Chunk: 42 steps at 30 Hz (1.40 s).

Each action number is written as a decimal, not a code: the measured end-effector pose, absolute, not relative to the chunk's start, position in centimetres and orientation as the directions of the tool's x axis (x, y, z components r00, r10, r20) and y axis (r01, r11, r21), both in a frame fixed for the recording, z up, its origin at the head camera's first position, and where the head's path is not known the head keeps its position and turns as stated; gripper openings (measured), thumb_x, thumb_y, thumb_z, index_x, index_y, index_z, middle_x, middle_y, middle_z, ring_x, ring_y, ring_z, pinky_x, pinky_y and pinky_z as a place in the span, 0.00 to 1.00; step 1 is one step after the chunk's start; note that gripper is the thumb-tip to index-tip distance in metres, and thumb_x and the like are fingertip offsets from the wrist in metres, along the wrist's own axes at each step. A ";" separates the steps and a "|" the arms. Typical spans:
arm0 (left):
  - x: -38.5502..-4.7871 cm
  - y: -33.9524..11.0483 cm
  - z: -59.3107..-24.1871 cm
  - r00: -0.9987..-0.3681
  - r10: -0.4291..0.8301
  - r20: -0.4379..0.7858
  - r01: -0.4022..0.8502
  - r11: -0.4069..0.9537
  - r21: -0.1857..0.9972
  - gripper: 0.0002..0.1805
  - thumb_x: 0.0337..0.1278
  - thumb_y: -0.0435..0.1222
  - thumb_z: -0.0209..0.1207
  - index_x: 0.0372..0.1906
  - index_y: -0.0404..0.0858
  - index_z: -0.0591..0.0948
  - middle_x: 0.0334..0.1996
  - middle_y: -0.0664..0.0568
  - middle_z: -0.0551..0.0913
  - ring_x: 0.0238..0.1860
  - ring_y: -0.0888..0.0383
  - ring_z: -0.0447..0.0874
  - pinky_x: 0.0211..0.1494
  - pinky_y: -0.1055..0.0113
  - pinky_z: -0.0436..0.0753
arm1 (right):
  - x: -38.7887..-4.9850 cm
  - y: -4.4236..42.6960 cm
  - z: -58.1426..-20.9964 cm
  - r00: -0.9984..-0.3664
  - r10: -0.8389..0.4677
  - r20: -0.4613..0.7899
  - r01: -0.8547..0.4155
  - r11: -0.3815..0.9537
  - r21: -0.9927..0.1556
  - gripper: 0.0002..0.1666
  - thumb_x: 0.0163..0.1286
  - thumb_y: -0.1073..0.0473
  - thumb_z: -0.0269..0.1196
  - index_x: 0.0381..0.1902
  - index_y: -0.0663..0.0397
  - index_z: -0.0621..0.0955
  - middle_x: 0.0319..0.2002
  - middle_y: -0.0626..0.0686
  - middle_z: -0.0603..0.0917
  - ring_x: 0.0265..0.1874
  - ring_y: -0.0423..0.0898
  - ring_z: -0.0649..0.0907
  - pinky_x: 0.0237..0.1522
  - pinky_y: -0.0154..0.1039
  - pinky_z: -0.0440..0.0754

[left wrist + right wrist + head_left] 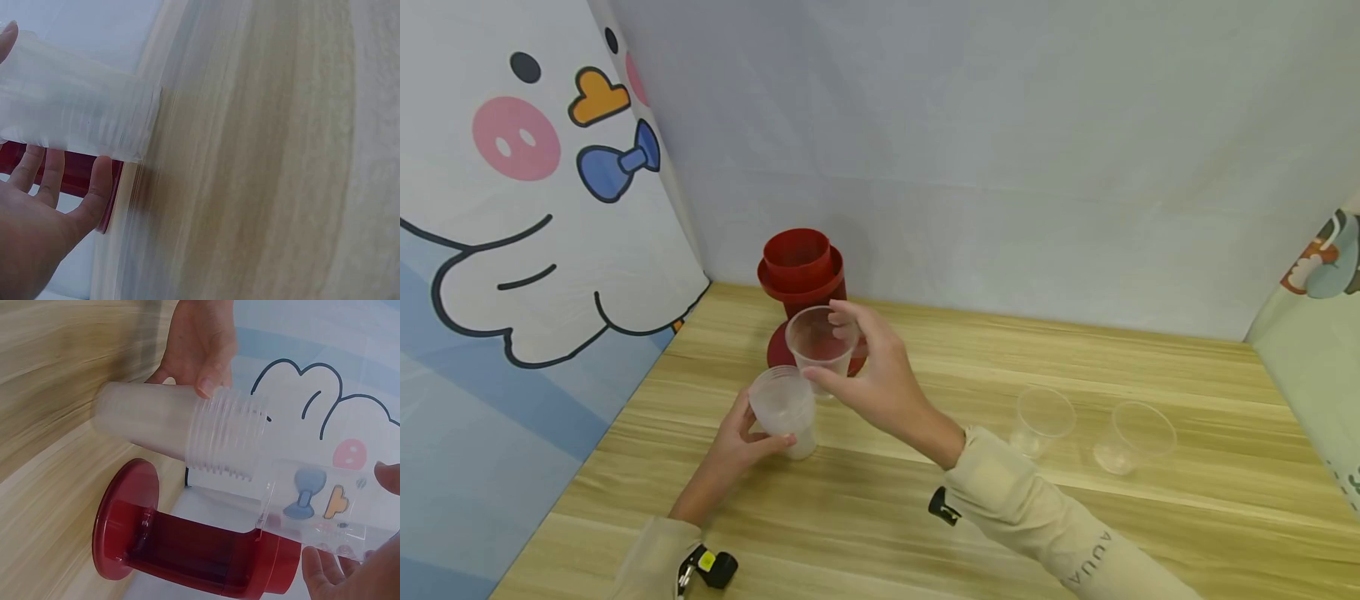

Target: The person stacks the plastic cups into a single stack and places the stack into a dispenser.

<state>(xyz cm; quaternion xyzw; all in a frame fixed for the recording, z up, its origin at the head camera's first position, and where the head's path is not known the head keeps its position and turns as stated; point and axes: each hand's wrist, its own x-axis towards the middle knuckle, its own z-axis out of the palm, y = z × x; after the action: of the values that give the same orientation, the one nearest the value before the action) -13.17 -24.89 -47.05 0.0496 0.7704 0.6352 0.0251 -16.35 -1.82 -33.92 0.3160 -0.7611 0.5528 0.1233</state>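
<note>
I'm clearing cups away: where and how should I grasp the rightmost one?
Probably around the wall of the rightmost cup, below the rim, coming from its right: it stands upright, mouth up, and its neighbouring cup stands close on its left.

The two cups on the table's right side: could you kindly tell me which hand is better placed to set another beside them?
Probably the right hand: it holds a single cup and is nearer the two cups, while the left hand holds the cup stack, farther away.
</note>
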 end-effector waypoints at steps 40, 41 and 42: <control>-13.0 -25.1 -47.2 -0.990 0.138 0.027 0.050 0.159 0.986 0.43 0.51 0.33 0.67 0.70 0.46 0.55 0.62 0.47 0.66 0.59 0.59 0.67 0.52 0.66 0.75 | -16.4 -5.0 -33.8 -0.747 -0.436 0.502 -0.605 0.131 -0.786 0.42 0.53 0.59 0.73 0.64 0.57 0.67 0.52 0.51 0.76 0.49 0.43 0.76 0.47 0.35 0.76; -13.0 -25.1 -47.2 -0.990 0.137 0.026 0.048 0.161 0.986 0.43 0.52 0.33 0.67 0.70 0.46 0.55 0.62 0.47 0.66 0.59 0.58 0.67 0.52 0.66 0.75 | -16.4 -5.1 -33.8 -0.746 -0.440 0.500 -0.606 0.135 -0.784 0.42 0.53 0.59 0.73 0.64 0.57 0.67 0.52 0.50 0.76 0.48 0.42 0.75 0.47 0.35 0.76; -13.0 -25.1 -47.1 -0.990 0.136 0.024 0.046 0.163 0.986 0.43 0.52 0.33 0.67 0.70 0.46 0.55 0.62 0.47 0.66 0.59 0.57 0.67 0.52 0.65 0.75 | -16.4 -5.1 -33.9 -0.745 -0.443 0.499 -0.607 0.139 -0.783 0.42 0.53 0.59 0.73 0.64 0.57 0.67 0.52 0.51 0.76 0.48 0.42 0.76 0.47 0.35 0.76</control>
<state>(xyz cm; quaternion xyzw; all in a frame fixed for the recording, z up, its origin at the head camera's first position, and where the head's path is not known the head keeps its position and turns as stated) -12.97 -25.11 -47.15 0.0598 0.7616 0.6443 0.0349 -16.37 -5.13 -33.89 0.3495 -0.7509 0.5555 0.0737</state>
